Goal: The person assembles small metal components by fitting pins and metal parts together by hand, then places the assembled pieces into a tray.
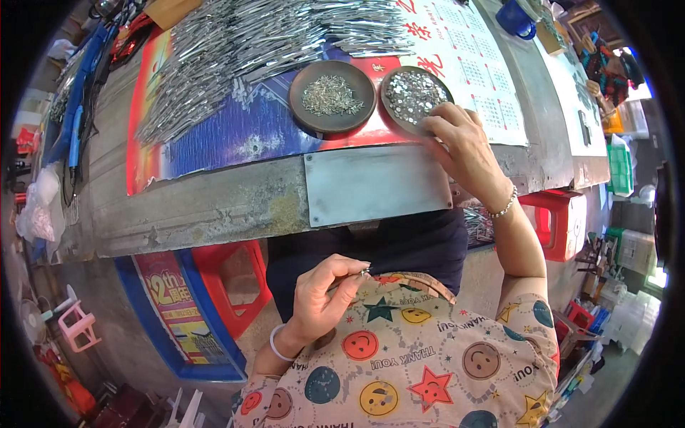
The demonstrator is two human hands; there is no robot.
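Upper left of the frame: a heap of shiny silver metal strips [235,50] lies on a glossy printed sheet [214,135], deep blue with a red border. Upper centre: two round dark brown dishes; the left dish [332,97] holds dull grey-gold pins, the right dish [414,96] holds glittering silver discs. Centre: a plain pale grey metal plate [374,184]. Upper right: a white calendar sheet [471,64] with red characters and grey grids. Bottom centre: a beige patterned garment [421,357] showing red, yellow and teal smiley faces and stars. Lower left: a red plastic stool [232,285].
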